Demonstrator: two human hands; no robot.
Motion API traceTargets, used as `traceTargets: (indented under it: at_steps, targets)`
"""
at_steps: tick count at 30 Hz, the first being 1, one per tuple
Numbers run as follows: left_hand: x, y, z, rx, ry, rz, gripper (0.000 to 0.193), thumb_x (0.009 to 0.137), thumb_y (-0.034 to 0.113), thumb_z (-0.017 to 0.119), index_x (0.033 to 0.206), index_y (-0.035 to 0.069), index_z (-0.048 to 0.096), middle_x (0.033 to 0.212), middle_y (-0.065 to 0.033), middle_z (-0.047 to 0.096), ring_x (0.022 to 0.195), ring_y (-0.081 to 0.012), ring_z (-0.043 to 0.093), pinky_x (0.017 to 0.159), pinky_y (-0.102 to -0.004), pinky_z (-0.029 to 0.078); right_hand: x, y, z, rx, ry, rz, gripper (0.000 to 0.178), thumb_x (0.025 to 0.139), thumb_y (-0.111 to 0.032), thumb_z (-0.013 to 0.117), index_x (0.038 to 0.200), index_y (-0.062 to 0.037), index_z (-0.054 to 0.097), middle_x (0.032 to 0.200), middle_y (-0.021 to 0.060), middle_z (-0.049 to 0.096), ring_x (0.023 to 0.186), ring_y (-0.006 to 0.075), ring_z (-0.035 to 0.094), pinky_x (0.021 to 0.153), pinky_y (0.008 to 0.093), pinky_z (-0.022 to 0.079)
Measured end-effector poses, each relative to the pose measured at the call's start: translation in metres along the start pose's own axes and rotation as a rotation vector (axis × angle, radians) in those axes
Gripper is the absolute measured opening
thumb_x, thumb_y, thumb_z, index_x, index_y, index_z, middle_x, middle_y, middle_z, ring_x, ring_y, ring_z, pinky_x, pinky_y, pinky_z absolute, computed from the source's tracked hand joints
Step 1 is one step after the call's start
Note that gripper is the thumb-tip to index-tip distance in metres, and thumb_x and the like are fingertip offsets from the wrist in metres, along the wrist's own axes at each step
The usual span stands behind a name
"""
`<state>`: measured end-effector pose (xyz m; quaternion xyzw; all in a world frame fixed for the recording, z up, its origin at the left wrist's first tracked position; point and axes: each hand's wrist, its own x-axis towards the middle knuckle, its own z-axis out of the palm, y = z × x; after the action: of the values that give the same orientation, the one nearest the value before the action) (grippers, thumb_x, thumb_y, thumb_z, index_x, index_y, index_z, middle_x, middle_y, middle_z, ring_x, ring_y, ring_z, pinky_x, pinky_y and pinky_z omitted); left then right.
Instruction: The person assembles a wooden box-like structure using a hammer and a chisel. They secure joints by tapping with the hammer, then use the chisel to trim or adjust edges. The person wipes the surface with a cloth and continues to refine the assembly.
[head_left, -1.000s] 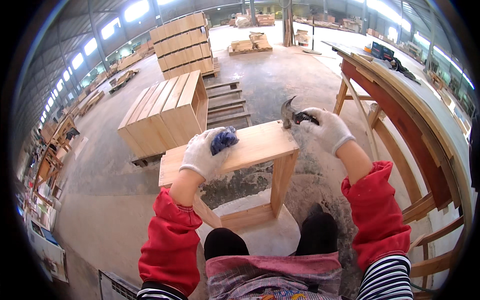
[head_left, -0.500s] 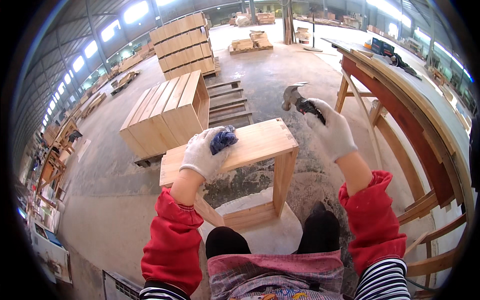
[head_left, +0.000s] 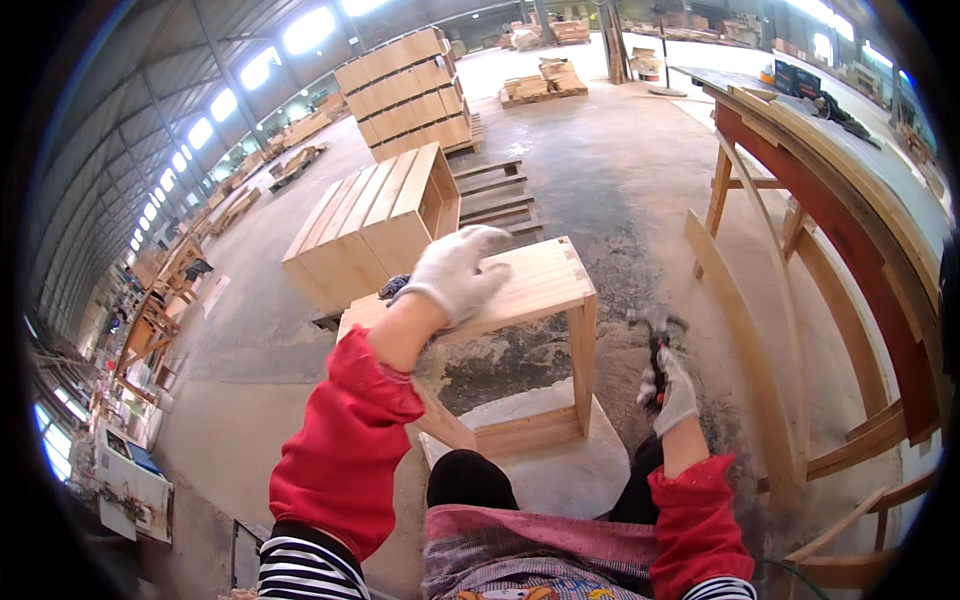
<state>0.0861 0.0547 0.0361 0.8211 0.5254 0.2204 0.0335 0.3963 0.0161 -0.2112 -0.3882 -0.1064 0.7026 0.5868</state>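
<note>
A pale wooden box frame (head_left: 540, 278) with dovetailed corners stands on edge in front of my knees. Over its top board is my left hand (head_left: 460, 275) in a white glove, fingers apart, with nothing in it. A dark blue crumpled cloth (head_left: 394, 288) rests on the same board, partly hidden behind that wrist. Low to the right of the frame, near my knee, my right hand (head_left: 672, 388), gloved too, is closed round the dark handle of a claw hammer (head_left: 656, 324). The hammer's head points upward and away from me.
A white pad (head_left: 610, 450) lies under the frame. Beyond it stand a row of joined wooden boxes (head_left: 365, 225), a pallet (head_left: 495, 195) and a tall box stack (head_left: 405, 95). A long workbench (head_left: 810, 175) runs along the right, with a loose plank (head_left: 735, 340) leaning near its legs.
My left hand has let go of the blue cloth and shifted right along the board. My right hand has dropped with the hammer from above the frame to beside my knee.
</note>
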Motion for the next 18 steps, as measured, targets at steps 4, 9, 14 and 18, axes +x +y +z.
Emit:
traceTargets:
  at_steps: [4,9,14,18]
  targets:
    - [0.052,0.025,0.033,0.242,-0.276,0.012,0.097,0.077,0.061,0.069,0.148,0.004,0.037,0.14,-0.0248,0.05,0.132,-0.0404,0.046,0.11,-0.0402,0.037,0.01,0.013,-0.019,0.039,0.077,0.183,0.024,0.09,-0.042,0.068,0.093,-0.0206,0.057,0.068,0.0017,0.057,0.046,0.0162,0.049,0.044,0.0339,0.044]
    - [0.084,0.033,0.048,0.019,-0.535,-0.19,0.109,0.075,0.064,0.071,0.152,0.002,0.026,0.146,-0.0257,0.044,0.138,-0.0373,0.041,0.114,-0.0373,0.033,-0.005,0.001,-0.002,-0.03,0.073,0.163,0.024,0.094,-0.033,0.065,0.112,-0.0182,0.057,0.07,0.0042,0.057,0.044,0.0168,0.048,0.041,0.0357,0.043]
    - [0.103,0.01,0.066,-0.168,-0.457,-0.323,0.067,0.085,0.049,0.071,0.132,0.002,0.058,0.123,-0.0144,0.064,0.112,-0.022,0.06,0.098,-0.0326,0.045,-0.001,-0.002,-0.008,-0.142,0.074,0.153,0.029,0.095,-0.031,0.064,0.118,-0.0148,0.057,0.07,0.0057,0.057,0.043,0.0177,0.05,0.04,0.0365,0.046]
    - [0.108,0.006,0.074,-0.295,-0.355,-0.45,0.041,0.091,0.042,0.069,0.108,0.005,0.073,0.095,-0.0046,0.072,0.084,-0.0125,0.062,0.08,-0.0315,0.051,0.0,0.0,-0.009,-0.158,0.056,0.151,0.031,0.095,-0.029,0.064,0.121,-0.0138,0.057,0.07,0.0063,0.058,0.043,0.0187,0.052,0.04,0.0372,0.048]
